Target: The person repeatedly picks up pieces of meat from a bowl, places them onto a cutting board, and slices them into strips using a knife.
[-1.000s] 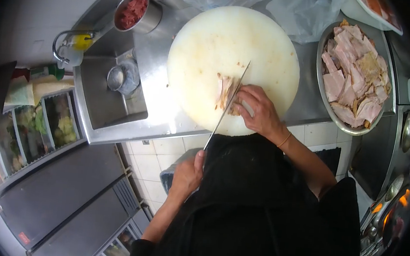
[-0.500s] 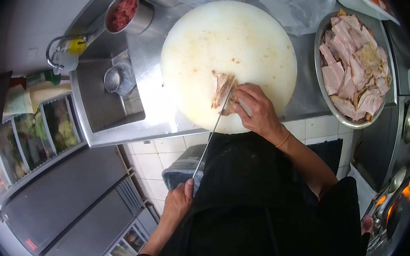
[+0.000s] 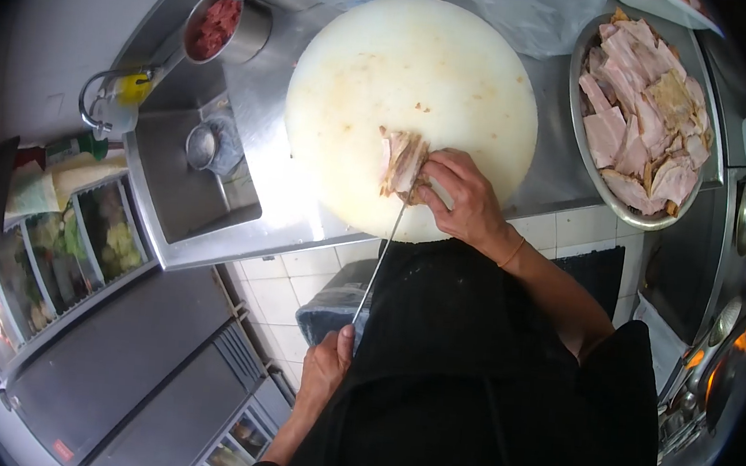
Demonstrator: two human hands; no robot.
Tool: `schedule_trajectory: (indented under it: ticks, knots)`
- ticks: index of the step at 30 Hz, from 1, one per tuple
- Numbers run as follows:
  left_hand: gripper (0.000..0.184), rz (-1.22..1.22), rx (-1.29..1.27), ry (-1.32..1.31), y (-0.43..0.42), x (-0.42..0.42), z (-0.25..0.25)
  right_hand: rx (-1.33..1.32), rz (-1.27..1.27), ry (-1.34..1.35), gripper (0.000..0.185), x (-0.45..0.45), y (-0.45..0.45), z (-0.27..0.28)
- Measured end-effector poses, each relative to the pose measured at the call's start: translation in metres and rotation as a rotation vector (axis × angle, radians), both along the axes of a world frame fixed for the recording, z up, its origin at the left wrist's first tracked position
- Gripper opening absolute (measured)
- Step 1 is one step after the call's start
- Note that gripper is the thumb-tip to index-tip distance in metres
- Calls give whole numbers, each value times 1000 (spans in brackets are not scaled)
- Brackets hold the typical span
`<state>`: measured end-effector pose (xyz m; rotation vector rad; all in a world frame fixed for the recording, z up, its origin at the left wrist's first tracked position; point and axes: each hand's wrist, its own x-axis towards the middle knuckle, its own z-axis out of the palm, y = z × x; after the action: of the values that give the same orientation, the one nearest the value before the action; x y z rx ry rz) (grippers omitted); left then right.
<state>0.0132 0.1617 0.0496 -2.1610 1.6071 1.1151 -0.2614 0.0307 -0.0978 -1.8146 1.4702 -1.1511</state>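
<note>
My left hand (image 3: 324, 364) is closed around a knife's handle, low and left of the apron. The knife's thin blade (image 3: 379, 265), seen nearly edge-on, points up and ends at the near edge of a piece of cooked meat (image 3: 401, 163). That meat, pale with brown streaked edges, lies on a round white cutting board (image 3: 414, 68). On its right side, the curled fingers and thumb of my right hand (image 3: 465, 195) hold the meat against the board. The blade's tip is partly hidden by the meat or fingers.
An oval metal tray (image 3: 576, 118) of sliced meat stands right of the board. To the left are a sink (image 3: 188, 217) and a pot of raw red meat (image 3: 247, 34). Plastic bags (image 3: 538, 17) lie behind. A bin (image 3: 331, 305) stands below the counter; flames (image 3: 742, 340) show far right.
The blade, earlier reaching across the meat, has drawn back toward me to the meat's near edge. My right hand keeps its hold. The view has shifted slightly.
</note>
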Motion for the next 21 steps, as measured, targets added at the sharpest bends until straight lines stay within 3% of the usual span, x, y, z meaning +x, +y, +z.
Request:
schedule_trajectory:
  ticks: [3,8,12,21]
  knots:
    - [62,-16,-5,2,-2,-4,0,-8,-1,2,26,0,0,1]
    - [63,-64,-90,78,-24,-19,-42,10,18,-4,28,-1,1,0]
    - [64,-12,-5,34,-54,-33,-33,5,36,17,30,-4,0,5]
    - [61,-5,40,61,-17,-11,-13,-28,20,42,22,-1,9,1]
